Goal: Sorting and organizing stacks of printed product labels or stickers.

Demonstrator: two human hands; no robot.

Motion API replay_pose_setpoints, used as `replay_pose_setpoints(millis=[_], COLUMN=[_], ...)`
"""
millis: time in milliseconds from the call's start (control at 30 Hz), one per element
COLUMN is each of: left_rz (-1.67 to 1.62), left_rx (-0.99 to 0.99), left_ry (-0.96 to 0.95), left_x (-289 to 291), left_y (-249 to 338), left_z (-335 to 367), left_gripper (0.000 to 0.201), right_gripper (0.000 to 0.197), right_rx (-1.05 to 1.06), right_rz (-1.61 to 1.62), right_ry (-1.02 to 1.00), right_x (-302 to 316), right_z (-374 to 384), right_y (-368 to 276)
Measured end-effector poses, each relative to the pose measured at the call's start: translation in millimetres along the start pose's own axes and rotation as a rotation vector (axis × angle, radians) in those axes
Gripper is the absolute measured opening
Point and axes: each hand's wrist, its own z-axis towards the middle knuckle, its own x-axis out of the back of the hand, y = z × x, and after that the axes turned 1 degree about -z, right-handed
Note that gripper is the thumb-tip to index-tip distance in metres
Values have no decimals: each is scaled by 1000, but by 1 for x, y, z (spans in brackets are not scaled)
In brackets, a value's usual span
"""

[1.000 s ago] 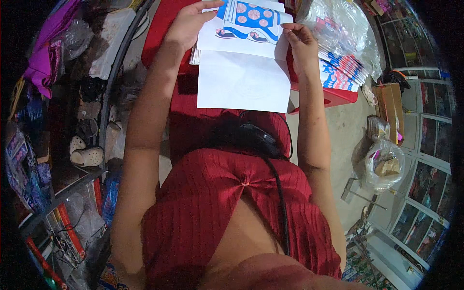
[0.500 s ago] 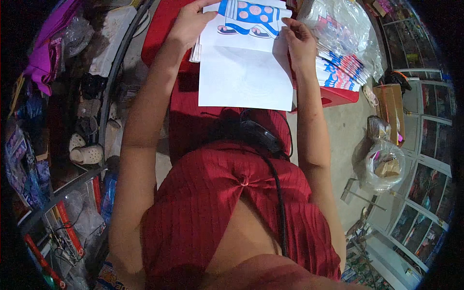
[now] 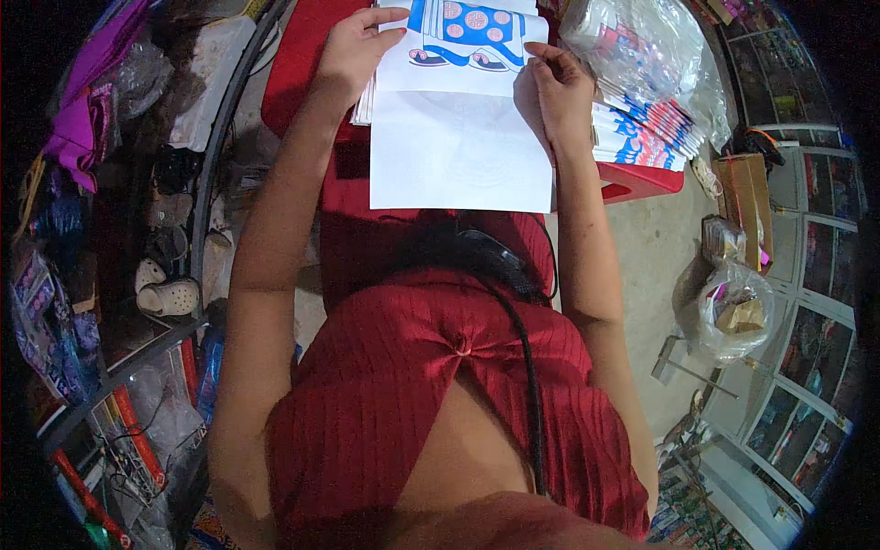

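A white paper sheet (image 3: 458,151) lies in front of me with its lower part over the red tabletop's near edge. Its upper part carries a blue and pink printed figure in a robe and shoes, and a crease runs across below the print. At the left edge my left hand (image 3: 353,55) rests with thumb and forefinger stretched apart on the paper. My right hand (image 3: 563,92) is closed at the right edge, forefinger and thumb on the sheet beside the print. More paper (image 3: 364,105) shows under the left side of the sheet.
A red plastic table (image 3: 298,69) carries a stack of folded printed papers (image 3: 655,133) and clear plastic bags (image 3: 632,37) at the right. Further right are a cardboard box (image 3: 744,197), a plastic bag (image 3: 731,316) and glass cabinets (image 3: 807,348). A metal rack (image 3: 213,137) with clogs (image 3: 170,297) stands left.
The sheet has shifted slightly left and toward me. Both hands have moved a little with it, and the left thumb and forefinger are spread wider at its edge.
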Motion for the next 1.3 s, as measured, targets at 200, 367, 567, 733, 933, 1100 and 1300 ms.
replay_pose_setpoints(millis=[200, 367, 567, 733, 933, 1100, 1300], left_rz=[94, 609, 556, 550, 597, 544, 685], left_rx=[-123, -161, -220, -238, -189, -222, -309], left_ry=[71, 119, 93, 71, 67, 63, 71], left_x=[-12, -16, -21, -21, -22, -21, -21], left_y=[13, 32, 36, 39, 44, 39, 35], left_z=[-3, -14, -22, -26, -29, -30, -29], left_gripper=[39, 48, 49, 50, 51, 52, 54], right_gripper=[29, 34, 34, 35, 35, 37, 39], right_rx=[-82, -118, -140, -171, -275, -243, -183], right_rz=[-4, 12, 76, 124, 290, 166, 25], right_ry=[-81, -154, -170, -142, -178, -201, -166], right_x=[4, 9, 10, 8, 13, 13, 9], right_z=[0, 0, -1, -2, 0, 1, -3], right_y=[1, -3, -6, -4, -6, -6, -3])
